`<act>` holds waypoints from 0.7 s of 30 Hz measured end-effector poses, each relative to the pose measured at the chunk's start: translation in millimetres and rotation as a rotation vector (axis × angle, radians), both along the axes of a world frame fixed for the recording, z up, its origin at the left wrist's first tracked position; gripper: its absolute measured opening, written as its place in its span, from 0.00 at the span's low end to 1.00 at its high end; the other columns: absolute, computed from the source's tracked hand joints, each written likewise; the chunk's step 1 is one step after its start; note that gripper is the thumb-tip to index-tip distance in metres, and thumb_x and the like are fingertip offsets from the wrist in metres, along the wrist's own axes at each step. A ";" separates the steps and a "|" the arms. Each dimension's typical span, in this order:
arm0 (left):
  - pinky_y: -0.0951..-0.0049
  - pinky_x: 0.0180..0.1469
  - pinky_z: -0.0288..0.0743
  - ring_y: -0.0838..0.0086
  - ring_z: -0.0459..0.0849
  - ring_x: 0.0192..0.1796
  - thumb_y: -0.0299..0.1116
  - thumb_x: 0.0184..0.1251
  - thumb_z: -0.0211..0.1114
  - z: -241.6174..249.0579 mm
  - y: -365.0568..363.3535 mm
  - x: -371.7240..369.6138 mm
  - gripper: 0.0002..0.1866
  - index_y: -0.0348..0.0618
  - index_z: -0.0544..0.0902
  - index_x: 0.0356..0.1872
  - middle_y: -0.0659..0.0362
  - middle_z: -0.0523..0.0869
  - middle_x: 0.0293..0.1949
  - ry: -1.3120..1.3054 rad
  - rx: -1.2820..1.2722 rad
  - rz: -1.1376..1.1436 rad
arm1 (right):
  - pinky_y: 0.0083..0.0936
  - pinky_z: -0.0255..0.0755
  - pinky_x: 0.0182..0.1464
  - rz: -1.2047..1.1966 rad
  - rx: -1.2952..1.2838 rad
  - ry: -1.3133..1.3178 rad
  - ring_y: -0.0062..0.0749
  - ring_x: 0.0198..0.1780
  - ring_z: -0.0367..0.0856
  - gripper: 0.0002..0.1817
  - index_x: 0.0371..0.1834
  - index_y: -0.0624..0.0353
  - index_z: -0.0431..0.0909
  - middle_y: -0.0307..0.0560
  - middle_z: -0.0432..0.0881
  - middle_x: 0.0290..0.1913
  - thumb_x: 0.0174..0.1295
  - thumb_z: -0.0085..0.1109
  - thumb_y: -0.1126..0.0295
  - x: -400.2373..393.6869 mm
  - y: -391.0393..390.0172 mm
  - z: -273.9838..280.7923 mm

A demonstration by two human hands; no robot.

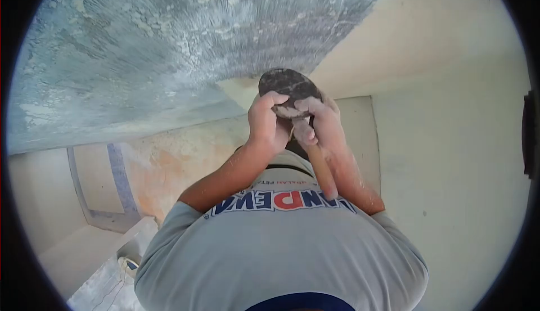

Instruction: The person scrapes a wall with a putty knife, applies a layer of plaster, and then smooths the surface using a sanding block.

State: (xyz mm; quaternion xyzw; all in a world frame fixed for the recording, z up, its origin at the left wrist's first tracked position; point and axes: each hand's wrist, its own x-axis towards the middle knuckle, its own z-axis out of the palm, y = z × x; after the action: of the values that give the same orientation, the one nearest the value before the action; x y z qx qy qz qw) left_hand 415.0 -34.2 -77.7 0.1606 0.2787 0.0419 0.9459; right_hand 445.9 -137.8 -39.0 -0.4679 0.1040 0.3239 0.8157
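Both hands, dusted white, meet in front of my chest. Between them is a dark round disc (289,80) with pale dust smeared on its lower edge. My left hand (264,122) grips the disc's left side, its thumb over the face. From the other side my right hand (326,120) holds the disc, thumb on its lower right edge. Below the disc, a light brown stick-like handle (319,167) slants from the right hand's fingers toward my right forearm. Where the handle's upper end joins is hidden by the fingers.
A blue-grey surface (140,46) with pale flaking patches spans the upper left, bordering a cream surface (433,24). A pale green wall (450,187) rises on the right. At lower left are a framed recess (95,179) and a white-and-blue object (129,264) near a thin cord.
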 end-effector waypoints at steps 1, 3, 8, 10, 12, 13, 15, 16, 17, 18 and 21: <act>0.59 0.50 0.79 0.59 0.84 0.42 0.30 0.59 0.57 -10.3 4.4 6.5 0.10 0.38 0.81 0.39 0.51 0.85 0.38 -0.029 -0.030 -0.033 | 0.17 0.58 0.12 -0.013 -0.080 -0.024 0.19 0.12 0.67 0.08 0.42 0.65 0.78 0.42 0.78 0.24 0.62 0.53 0.75 7.6 5.9 -11.5; 0.60 0.50 0.79 0.60 0.84 0.42 0.31 0.59 0.58 -108.9 28.6 22.9 0.11 0.38 0.80 0.40 0.52 0.85 0.38 -0.150 -0.132 -0.220 | 0.18 0.66 0.20 0.218 0.016 0.177 0.18 0.21 0.74 0.10 0.42 0.64 0.81 0.42 0.82 0.32 0.59 0.57 0.74 37.9 -4.4 -86.1; 0.59 0.46 0.81 0.60 0.85 0.41 0.30 0.59 0.57 -15.9 2.9 1.5 0.10 0.38 0.79 0.39 0.53 0.85 0.39 0.018 -0.038 -0.007 | 0.17 0.66 0.19 0.011 -0.075 -0.052 0.19 0.21 0.74 0.07 0.40 0.63 0.79 0.38 0.78 0.26 0.59 0.56 0.76 12.9 5.2 -42.5; 0.58 0.42 0.82 0.59 0.85 0.37 0.31 0.59 0.57 -60.0 17.0 7.2 0.09 0.39 0.80 0.38 0.51 0.85 0.36 -0.040 -0.075 -0.128 | 0.17 0.66 0.18 -0.032 -0.076 0.033 0.19 0.20 0.74 0.12 0.45 0.66 0.79 0.40 0.80 0.28 0.58 0.54 0.78 13.8 7.4 -49.7; 0.59 0.41 0.82 0.58 0.85 0.33 0.31 0.59 0.56 -80.5 25.0 12.1 0.09 0.39 0.80 0.37 0.50 0.84 0.32 -0.009 -0.093 -0.220 | 0.18 0.65 0.17 -0.032 -0.076 0.018 0.19 0.18 0.72 0.13 0.47 0.67 0.79 0.41 0.80 0.28 0.58 0.54 0.78 5.5 6.0 -55.0; 0.59 0.40 0.82 0.58 0.85 0.33 0.31 0.59 0.56 -64.8 17.9 8.6 0.09 0.38 0.80 0.37 0.50 0.84 0.32 0.023 -0.040 -0.150 | 0.18 0.63 0.16 -0.038 -0.075 -0.014 0.20 0.16 0.71 0.14 0.48 0.68 0.78 0.43 0.80 0.28 0.59 0.53 0.78 5.3 6.4 -55.6; 0.58 0.39 0.81 0.59 0.85 0.34 0.32 0.59 0.58 -18.0 -2.3 6.7 0.09 0.39 0.80 0.36 0.52 0.84 0.33 0.127 0.031 0.056 | 0.19 0.67 0.21 0.086 0.020 -0.033 0.21 0.19 0.74 0.14 0.48 0.68 0.79 0.44 0.80 0.27 0.59 0.53 0.77 4.5 -4.5 -36.1; 0.59 0.40 0.81 0.60 0.84 0.35 0.32 0.58 0.58 -33.1 0.2 10.2 0.10 0.39 0.80 0.37 0.53 0.84 0.33 0.083 0.016 0.042 | 0.19 0.67 0.21 0.088 0.020 -0.029 0.21 0.19 0.74 0.14 0.48 0.68 0.79 0.44 0.80 0.27 0.59 0.53 0.77 12.0 0.9 -46.0; 0.59 0.40 0.81 0.61 0.84 0.36 0.33 0.58 0.59 -62.5 4.9 9.5 0.10 0.39 0.80 0.37 0.54 0.84 0.34 0.053 0.000 0.025 | 0.20 0.62 0.16 0.049 -0.026 -0.060 0.23 0.15 0.71 0.10 0.43 0.66 0.77 0.43 0.78 0.23 0.59 0.52 0.77 19.0 9.6 -68.5; 0.60 0.42 0.81 0.62 0.84 0.36 0.33 0.58 0.60 -98.8 17.3 13.6 0.10 0.40 0.80 0.38 0.55 0.84 0.34 0.052 -0.021 -0.093 | 0.22 0.57 0.11 0.009 -0.076 -0.083 0.24 0.10 0.68 0.06 0.38 0.64 0.74 0.43 0.76 0.19 0.59 0.52 0.77 19.4 13.0 -92.1; 0.60 0.45 0.82 0.61 0.85 0.40 0.32 0.59 0.59 -74.4 8.7 4.7 0.14 0.39 0.81 0.44 0.53 0.86 0.39 0.033 -0.002 -0.037 | 0.23 0.58 0.10 -0.026 -0.052 0.035 0.25 0.10 0.68 0.08 0.42 0.64 0.74 0.45 0.77 0.21 0.60 0.53 0.77 9.7 7.9 -76.5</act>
State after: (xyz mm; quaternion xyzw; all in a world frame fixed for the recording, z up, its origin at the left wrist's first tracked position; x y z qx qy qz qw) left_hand 419.7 -25.4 -152.1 0.1654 0.2915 0.0217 0.9419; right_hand 455.6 -129.9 -115.4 -0.4819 0.1327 0.3188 0.8053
